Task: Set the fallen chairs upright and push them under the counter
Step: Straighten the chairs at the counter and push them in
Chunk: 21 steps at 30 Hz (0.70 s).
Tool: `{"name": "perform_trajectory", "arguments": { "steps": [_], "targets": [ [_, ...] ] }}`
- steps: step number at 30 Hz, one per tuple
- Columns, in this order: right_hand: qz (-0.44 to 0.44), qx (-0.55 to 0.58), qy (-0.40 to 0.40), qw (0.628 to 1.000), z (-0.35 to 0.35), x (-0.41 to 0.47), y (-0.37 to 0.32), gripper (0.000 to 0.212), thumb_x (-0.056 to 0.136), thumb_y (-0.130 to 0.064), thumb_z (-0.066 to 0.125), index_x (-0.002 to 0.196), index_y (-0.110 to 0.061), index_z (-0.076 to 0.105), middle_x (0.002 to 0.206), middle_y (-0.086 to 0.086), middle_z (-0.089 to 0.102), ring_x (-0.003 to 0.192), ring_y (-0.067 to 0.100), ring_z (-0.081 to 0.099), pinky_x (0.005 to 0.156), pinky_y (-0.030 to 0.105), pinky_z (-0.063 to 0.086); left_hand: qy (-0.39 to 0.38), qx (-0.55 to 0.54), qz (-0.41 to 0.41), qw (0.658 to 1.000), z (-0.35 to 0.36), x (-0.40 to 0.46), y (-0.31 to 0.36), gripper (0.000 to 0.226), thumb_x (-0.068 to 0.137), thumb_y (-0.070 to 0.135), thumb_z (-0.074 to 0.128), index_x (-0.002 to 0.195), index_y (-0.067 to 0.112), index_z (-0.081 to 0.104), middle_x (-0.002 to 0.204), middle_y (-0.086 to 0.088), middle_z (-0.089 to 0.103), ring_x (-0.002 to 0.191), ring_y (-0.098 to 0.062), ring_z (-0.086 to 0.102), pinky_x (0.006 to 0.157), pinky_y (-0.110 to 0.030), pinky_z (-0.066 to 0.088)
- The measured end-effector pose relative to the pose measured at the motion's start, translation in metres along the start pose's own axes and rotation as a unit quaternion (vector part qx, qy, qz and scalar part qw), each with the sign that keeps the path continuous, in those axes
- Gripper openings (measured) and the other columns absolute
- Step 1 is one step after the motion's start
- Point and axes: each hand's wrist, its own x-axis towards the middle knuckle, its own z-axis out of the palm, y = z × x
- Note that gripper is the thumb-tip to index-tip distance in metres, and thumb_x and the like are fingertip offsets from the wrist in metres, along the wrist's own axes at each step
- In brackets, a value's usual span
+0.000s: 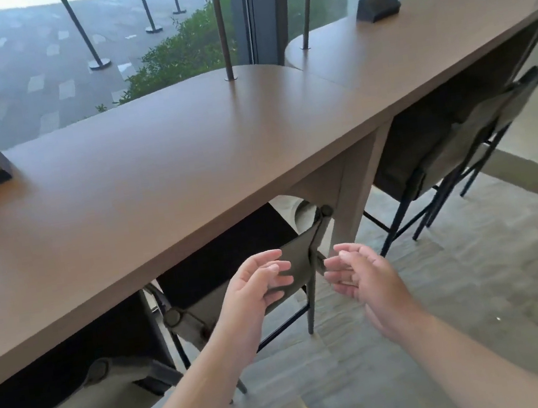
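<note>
Middle chair looks tucked in, hands hovering right at its backrest

The grey fabric-backed chair with thin black metal legs (289, 263) stands upright, seat under the long brown wooden counter (184, 153). Left hand (255, 287) has loosely curled fingers in front of the backrest, maybe brushing it; right hand (356, 272) is relaxed, empty, just beside its corner. Shove off-centre and I'd guess it hits the counter's support.

We have one head-mounted wide-angle view, looking forward and down from close above the long brown wooden bench (184, 153), facing the window.
</note>
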Motion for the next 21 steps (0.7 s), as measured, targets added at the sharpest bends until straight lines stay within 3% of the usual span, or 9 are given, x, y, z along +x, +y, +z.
{"name": "perform_trajectory", "arguments": {
  "steps": [8,16,21],
  "targets": [
    [-0.019,0.078,0.021,0.997,-0.091,-0.012,-0.035,0.018,0.1,-0.021,0.049,0.11,-0.016,0.063,0.092,0.007,0.072,0.081,0.02,0.069,0.065,0.028,0.053,-0.037,0.006,-0.013,0.999,0.092,-0.005,0.004,0.025,0.082,0.028,0.061,0.104,0.029,0.075,0.11,-0.008,0.073,0.103,-0.026,0.069,0.087,-0.038,0.051],
    [-0.04,0.139,0.077,0.987,-0.274,-0.032,-0.062,0.019,0.099,-0.02,0.049,0.109,-0.016,0.065,0.087,0.006,0.072,0.076,0.017,0.068,0.062,0.027,0.052,-0.084,0.0,-0.026,0.996,0.267,0.0,-0.007,0.026,0.093,0.011,0.057,0.116,0.011,0.068,0.106,-0.015,0.073,0.091,-0.024,0.069,0.086,-0.039,0.048],
    [-0.059,0.17,0.108,0.978,-0.386,-0.046,-0.08,0.018,0.099,-0.018,0.049,0.108,-0.015,0.065,0.085,0.005,0.071,0.072,0.016,0.067,0.062,0.028,0.051,-0.107,-0.018,-0.027,0.994,0.378,0.0,-0.011,0.045,0.071,0.024,0.063,0.113,0.01,0.067,0.101,-0.011,0.073,0.085,-0.02,0.069,0.079,-0.034,0.047]
  ]
}}
